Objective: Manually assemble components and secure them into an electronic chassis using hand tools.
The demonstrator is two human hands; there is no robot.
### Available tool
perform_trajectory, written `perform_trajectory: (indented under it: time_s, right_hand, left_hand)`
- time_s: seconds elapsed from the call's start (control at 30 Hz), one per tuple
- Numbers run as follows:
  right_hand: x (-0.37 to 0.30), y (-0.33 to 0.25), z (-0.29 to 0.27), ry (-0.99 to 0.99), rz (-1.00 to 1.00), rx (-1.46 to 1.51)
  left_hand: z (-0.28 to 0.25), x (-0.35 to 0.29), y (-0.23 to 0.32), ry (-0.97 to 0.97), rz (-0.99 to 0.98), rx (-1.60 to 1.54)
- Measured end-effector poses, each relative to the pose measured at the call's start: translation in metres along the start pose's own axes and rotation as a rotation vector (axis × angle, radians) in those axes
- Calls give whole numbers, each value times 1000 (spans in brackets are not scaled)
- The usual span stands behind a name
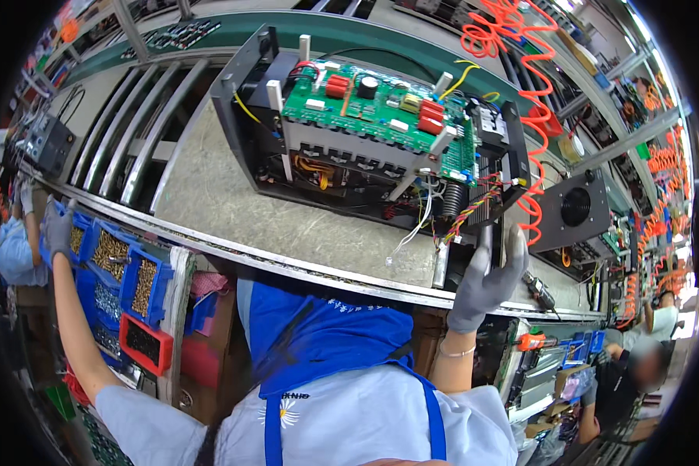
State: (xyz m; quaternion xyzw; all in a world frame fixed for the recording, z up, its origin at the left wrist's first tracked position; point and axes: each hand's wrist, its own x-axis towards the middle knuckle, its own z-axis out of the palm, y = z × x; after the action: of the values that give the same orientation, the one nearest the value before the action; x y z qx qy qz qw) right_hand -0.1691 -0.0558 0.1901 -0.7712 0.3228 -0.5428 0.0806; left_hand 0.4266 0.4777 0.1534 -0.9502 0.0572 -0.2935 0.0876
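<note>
My left hand (57, 231), in a grey glove, reaches out to the far left beside the blue parts bins (144, 287). Its fingers point away from me and stand apart, with nothing visible in them. My right hand (485, 286), gloved too, is at the bench's front edge by the right end of a black open chassis (245, 147). Thumb and forefinger are spread next to a short dark cylinder (485, 234); whether they touch it is unclear. A green circuit board (349, 113) lies on top of the chassis, with loose wires (421, 221) hanging from its front.
Brass-coloured screws (110, 255) fill one bin; a red bin (145, 344) holds dark parts. A dark power screwdriver (540, 292) lies right of my hand. Orange coiled hoses (536, 128) hang down. Another chassis with a fan (576, 206) stands right. Metal rollers (144, 128) run left. Other people work at both sides.
</note>
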Motion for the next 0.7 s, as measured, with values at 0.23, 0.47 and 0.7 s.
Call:
perform_trajectory:
  time_s: [0.23,0.47,0.7]
  right_hand:
    - [-5,29,13,24,378,446]
    - [-37,44,-25,-72,261,179]
    - [-70,68,-47,-220,420,65]
  left_hand:
    - [-112,-65,200,-343,355,-910]
    - [-104,-137,361,-751,395,-1256]
    - [-54,-149,395,-736,-139,-1505]
